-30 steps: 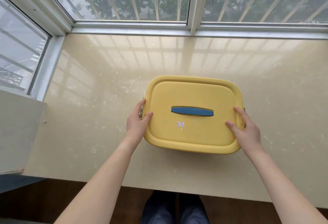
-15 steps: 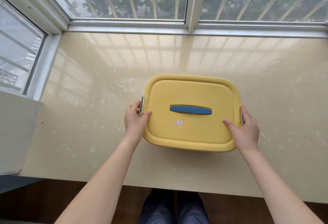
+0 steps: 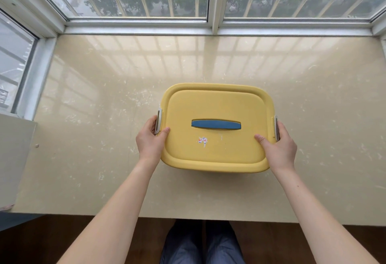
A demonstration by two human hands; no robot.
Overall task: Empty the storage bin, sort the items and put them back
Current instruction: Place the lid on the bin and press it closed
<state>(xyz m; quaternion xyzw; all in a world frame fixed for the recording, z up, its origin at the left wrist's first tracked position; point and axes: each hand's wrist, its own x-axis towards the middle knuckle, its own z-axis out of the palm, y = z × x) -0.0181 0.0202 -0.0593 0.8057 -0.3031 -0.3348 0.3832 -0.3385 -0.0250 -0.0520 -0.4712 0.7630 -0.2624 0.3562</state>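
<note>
1 storage bin [image 3: 217, 153] — closed | left hand [image 3: 149, 141] grips left latch [image 3: 159, 120] | right hand [image 3: 281, 148] grips right latch [image 3: 276, 127]

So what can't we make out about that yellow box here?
Contents of the storage bin: head view, hidden by its shut lid.
Fingertips of the left hand and right hand: head view, tucked behind the side latches.
Sticker scrap on the lid: head view, too small to read.

I see one counter [image 3: 104, 138]: beige, glossy, flecked with pale scuffs, meeting the window frame [image 3: 135, 30] at its far and left edges. One item stands on it: a yellow storage bin [image 3: 217, 155], lid on, right of centre.
</note>
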